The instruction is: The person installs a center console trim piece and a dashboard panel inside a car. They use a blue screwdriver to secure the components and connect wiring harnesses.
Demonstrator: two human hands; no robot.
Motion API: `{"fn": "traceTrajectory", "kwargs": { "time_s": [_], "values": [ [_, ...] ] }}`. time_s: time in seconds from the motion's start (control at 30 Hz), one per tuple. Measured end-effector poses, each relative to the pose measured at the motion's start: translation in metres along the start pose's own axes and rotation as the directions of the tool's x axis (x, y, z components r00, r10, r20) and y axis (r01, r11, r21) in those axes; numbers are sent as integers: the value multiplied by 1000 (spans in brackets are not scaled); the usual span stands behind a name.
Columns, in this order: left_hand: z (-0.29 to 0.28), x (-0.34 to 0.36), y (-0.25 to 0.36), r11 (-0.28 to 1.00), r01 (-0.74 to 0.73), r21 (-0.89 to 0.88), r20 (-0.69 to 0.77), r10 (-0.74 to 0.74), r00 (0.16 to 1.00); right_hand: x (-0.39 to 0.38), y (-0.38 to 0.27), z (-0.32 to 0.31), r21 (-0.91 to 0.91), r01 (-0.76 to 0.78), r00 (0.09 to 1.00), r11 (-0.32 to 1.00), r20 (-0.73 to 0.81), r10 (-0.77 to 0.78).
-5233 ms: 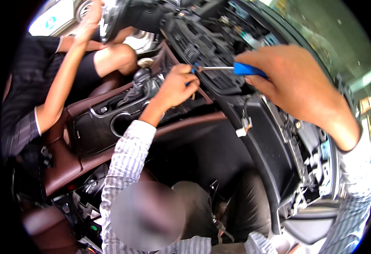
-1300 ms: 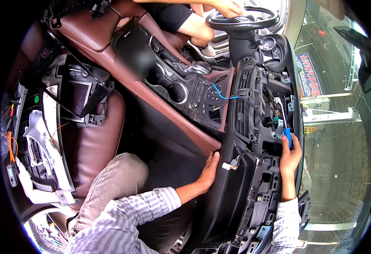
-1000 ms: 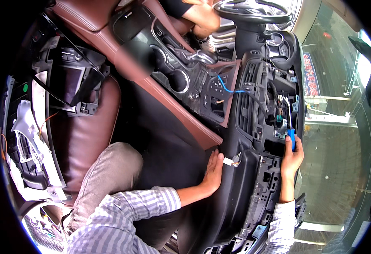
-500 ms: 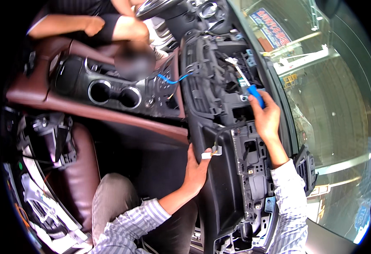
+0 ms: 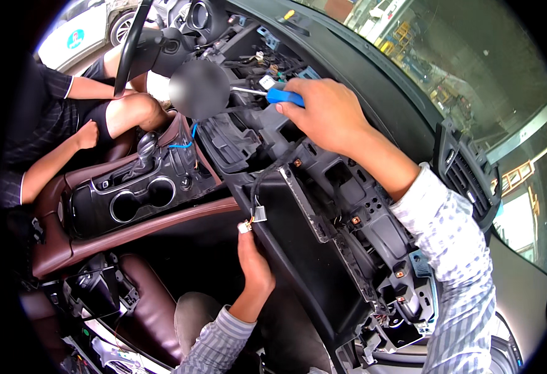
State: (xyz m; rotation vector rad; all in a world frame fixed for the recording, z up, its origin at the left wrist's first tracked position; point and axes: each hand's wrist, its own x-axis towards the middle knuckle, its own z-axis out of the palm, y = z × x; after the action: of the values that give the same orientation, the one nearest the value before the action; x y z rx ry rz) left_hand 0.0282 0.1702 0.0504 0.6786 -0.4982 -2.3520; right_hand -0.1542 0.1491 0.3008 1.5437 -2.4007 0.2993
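Note:
My right hand [image 5: 329,112] is closed round the blue handle of a screwdriver [image 5: 283,96]. Its metal shaft points left over the opened dashboard [image 5: 342,181], and a blurred round patch covers the tip. A small white wire connector [image 5: 244,227] sits at the fingertips of my left hand [image 5: 254,268], which appears to pinch it beside the black lower dash panel [image 5: 298,249]. Thin wires lead from it toward a grey connector [image 5: 259,214] on a black cable. Most of my left fingers are hidden.
Another person [image 5: 55,131] sits at the left behind the steering wheel [image 5: 133,50]. Between us runs the centre console [image 5: 205,209] with two cup holders and a gear lever. A detached air vent [image 5: 466,168] stands near the windscreen. Removed trim parts [image 5: 102,287] lie at lower left.
The view has swung, bringing the steering wheel and a white car into sight. The screwdriver now points left instead of up and left. My left hand stays at the white connector.

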Motion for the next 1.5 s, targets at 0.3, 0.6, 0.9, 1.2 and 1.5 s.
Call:
{"fn": "traceTrajectory", "kwargs": {
  "time_s": [0.3,0.6,0.9,1.2,1.5],
  "values": [
    [-37,29,-21,954,290,77,-65,-285,956,-2,8,-3,-35,-15,998,999,58,17],
    [-47,7,-31,860,419,289,-44,-426,904,-2,-5,-10,2,-27,994,1000,109,27],
    [-37,7,-27,826,411,385,-34,-432,901,-6,-3,-10,-44,2,996,999,89,2],
    [-48,11,-27,859,340,383,-21,-359,933,-4,-8,-10,-42,44,998,998,42,-42],
    [-47,9,-24,864,325,384,66,-377,924,-4,0,-11,-34,-9,995,999,100,13]
  ]
}}
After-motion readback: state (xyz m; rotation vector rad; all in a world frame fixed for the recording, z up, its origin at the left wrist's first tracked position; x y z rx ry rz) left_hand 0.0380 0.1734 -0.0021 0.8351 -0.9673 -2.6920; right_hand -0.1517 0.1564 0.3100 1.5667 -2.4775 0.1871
